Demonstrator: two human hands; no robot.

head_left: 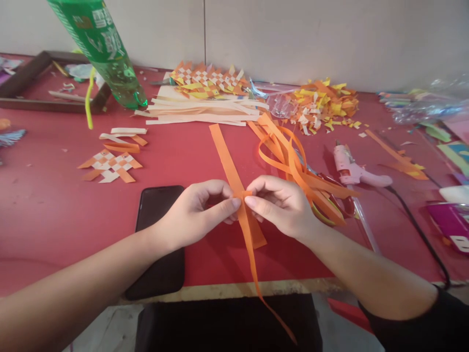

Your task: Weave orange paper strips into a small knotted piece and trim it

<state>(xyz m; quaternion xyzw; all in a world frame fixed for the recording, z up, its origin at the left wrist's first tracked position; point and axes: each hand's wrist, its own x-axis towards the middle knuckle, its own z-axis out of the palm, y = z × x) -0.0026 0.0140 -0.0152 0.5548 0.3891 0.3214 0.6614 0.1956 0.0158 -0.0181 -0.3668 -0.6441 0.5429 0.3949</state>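
My left hand (205, 205) and my right hand (280, 203) meet over the red table, both pinching a folded orange strip (245, 210) between thumbs and fingers. A narrow tail of it hangs down past the table's front edge. Beneath my fingers a wider orange strip (225, 154) runs at a slant; whether it is joined to the folded one I cannot tell. Beside my left forearm lies a black phone (159, 208). Close to my right hand is a heap of loose orange strips (293, 161), partly covering a pair of scissors (331, 200).
A tilted green bottle (106, 54) stands at back left beside a dark frame (22, 103). Cream strips (205, 110), woven paper pieces (110, 164) and a pile of paper scraps (324, 102) lie around. A pink glue gun (357, 168) with a black cord (414, 227) is at right.
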